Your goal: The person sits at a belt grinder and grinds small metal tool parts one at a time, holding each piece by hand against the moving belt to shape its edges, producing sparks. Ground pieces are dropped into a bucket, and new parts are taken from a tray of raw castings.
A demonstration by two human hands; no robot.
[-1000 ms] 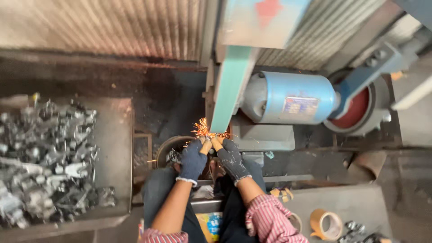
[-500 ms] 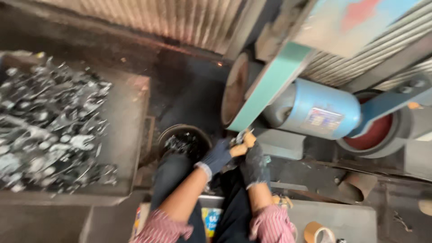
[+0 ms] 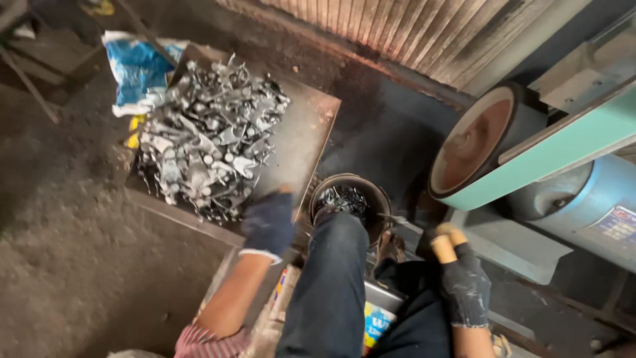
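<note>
My left hand (image 3: 268,224), in a dark blue glove, hovers blurred over the near edge of a metal tray (image 3: 306,129). The tray carries a heap of grey metal castings (image 3: 202,142). Its fingers are hidden from me. My right hand (image 3: 458,273) wears a dark glove with tan fingertip covers. It rests low beside my knee with its fingers curled, and nothing shows in it. Between my hands stands a dark round bucket (image 3: 346,197) with several shiny metal parts inside. The sanding belt (image 3: 546,156) and its brown contact wheel (image 3: 476,140) are up and to the right of my right hand.
A blue motor housing (image 3: 596,199) sits behind the belt. A blue plastic bag (image 3: 138,61) lies at the tray's far corner. Corrugated sheet wall (image 3: 411,33) runs along the back. My jeans-clad leg (image 3: 331,285) crosses the bucket's front. Dirt floor (image 3: 73,232) spreads to the left.
Both hands have left the belt; the sparks are gone. My left hand swung left toward the casting heap, my right hand dropped low, and my view turned left.
</note>
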